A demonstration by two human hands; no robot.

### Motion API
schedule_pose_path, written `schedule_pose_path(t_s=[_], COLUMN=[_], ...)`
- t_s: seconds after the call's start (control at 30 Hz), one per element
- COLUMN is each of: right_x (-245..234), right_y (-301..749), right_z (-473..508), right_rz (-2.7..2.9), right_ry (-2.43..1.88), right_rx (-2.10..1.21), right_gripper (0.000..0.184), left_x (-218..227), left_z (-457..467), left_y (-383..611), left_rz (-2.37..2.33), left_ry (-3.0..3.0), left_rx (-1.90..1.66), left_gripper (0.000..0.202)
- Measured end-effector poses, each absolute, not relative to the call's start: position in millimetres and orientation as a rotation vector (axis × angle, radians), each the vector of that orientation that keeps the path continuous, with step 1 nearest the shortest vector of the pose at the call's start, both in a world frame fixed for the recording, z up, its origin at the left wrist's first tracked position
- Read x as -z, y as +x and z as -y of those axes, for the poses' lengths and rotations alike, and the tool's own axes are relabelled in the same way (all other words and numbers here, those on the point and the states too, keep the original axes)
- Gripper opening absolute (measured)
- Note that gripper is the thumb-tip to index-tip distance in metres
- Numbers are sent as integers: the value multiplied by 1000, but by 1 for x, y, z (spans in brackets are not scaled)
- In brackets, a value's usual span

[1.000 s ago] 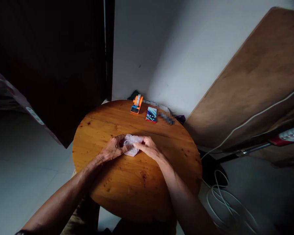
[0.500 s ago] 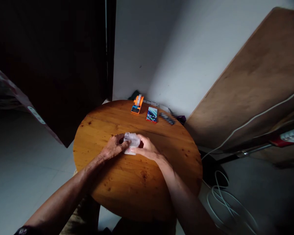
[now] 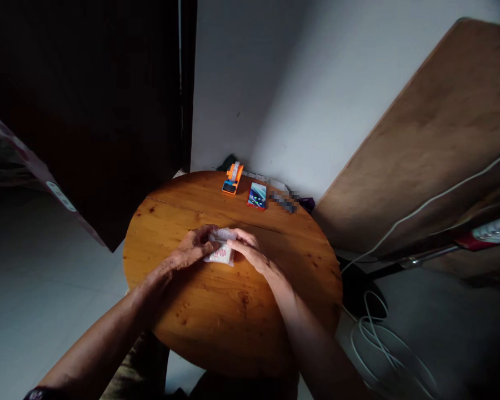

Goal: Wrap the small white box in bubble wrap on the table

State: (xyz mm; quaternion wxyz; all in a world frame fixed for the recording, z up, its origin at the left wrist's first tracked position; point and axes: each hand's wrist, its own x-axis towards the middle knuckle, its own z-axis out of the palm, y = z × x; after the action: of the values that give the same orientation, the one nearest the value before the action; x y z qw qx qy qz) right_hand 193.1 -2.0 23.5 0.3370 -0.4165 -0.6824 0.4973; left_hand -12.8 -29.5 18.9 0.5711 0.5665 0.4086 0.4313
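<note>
Between my hands, over the middle of the round wooden table, is a small clear plastic packet with a white item inside and red print on its face. My left hand grips its left side, thumb on the front. From the right, my right hand holds the packet's upper edge and side, its thumb lying across the top. Some fingers of both hands are hidden behind the packet. What exactly the white item is I cannot make out.
Along the table's far side stand an orange tape dispenser, a phone with its screen lit, and a blurred dark object. A wall rises behind. A brown board leans at the right, with loose white cable on the floor.
The packet has turned or been smoothed so that its red-printed face now shows toward me. My right thumb has moved up from the packet's lower part to its upper part.
</note>
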Motion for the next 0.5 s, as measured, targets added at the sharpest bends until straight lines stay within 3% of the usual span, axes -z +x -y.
schedule_pose_path(t_s=[0.13,0.5], right_x=[-24,-24], right_y=[196,192], right_z=[0,1], right_rz=[1648,1616], right_ry=[-1084,-1129], right_rx=[-1334,-1197], right_gripper=[38,37], left_x=[-14,-15], left_z=[28,31], left_y=[-13,-10], left_rz=[-940,-824], left_ry=[1303,1254], left_rx=[-996,-1001], left_gripper=[75,83])
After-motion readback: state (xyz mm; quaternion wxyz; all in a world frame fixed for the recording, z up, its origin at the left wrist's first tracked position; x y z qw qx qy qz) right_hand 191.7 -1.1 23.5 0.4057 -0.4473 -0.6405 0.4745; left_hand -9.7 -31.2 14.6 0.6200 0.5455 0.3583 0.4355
